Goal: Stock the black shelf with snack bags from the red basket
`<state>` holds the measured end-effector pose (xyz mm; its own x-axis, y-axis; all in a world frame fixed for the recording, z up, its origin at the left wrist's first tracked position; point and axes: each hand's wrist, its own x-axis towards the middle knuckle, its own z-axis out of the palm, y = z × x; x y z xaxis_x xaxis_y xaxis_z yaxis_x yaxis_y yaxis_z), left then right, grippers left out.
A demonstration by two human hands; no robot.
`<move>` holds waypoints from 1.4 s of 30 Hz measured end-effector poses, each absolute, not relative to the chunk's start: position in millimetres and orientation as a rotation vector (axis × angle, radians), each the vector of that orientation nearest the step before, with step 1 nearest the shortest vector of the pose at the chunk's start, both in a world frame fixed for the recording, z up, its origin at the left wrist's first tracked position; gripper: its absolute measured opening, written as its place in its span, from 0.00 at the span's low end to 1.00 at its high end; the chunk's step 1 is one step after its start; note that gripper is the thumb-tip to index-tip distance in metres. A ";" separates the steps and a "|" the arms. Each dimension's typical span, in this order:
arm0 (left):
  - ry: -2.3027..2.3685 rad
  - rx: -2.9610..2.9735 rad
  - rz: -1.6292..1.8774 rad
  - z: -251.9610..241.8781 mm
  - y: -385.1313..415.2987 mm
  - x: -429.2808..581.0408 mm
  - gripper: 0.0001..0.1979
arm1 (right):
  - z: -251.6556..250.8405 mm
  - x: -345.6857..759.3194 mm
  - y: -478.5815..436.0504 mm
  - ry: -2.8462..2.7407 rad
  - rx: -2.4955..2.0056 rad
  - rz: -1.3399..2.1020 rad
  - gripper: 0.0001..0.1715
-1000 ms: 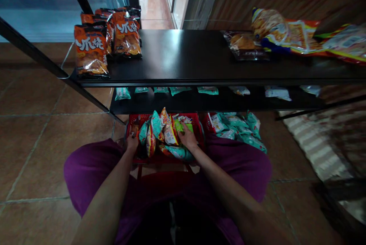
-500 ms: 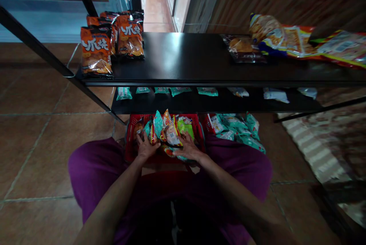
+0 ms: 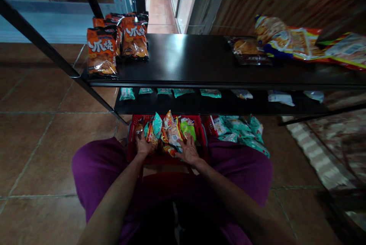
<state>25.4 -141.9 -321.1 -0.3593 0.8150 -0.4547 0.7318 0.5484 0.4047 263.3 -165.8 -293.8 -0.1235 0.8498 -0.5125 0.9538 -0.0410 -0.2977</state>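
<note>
The grip of the right hand [image 3: 189, 151] is relaxed, with fingers spread over mixed snack packets [image 3: 173, 132], near a green packet [image 3: 188, 127]. The left side of the pile is reached by the left hand [image 3: 143, 146]; whether anything is grasped there cannot be told. The packets are held in a red basket [image 3: 203, 138], placed between the knees, near a black lower shelf [image 3: 183, 107]. To the right, teal packets [image 3: 241, 130] are heaped; orange packets [image 3: 102, 52] are lined up on the upper shelf [image 3: 188, 66].
</note>
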 end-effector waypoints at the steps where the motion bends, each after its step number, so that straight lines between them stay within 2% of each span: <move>1: 2.161 1.229 0.182 -322.3 -141.5 25.2 0.37 | -293.8 263.5 -165.4 2.043 1.958 -0.894 0.44; 13: 2.122 1.243 0.231 -326.3 -144.3 25.9 0.37 | -300.9 266.0 -165.0 2.063 1.971 -0.870 0.43; 24: 2.145 1.192 0.126 -325.5 -143.7 33.6 0.28 | -297.7 266.2 -163.7 2.036 1.964 -0.883 0.42; 33: 2.128 1.211 0.203 -318.9 -143.9 36.1 0.38 | -299.5 266.9 -164.1 2.042 1.959 -0.870 0.43; 42: 2.169 1.190 0.163 -326.8 -135.2 35.2 0.44 | -295.0 266.7 -164.5 2.033 1.948 -0.895 0.42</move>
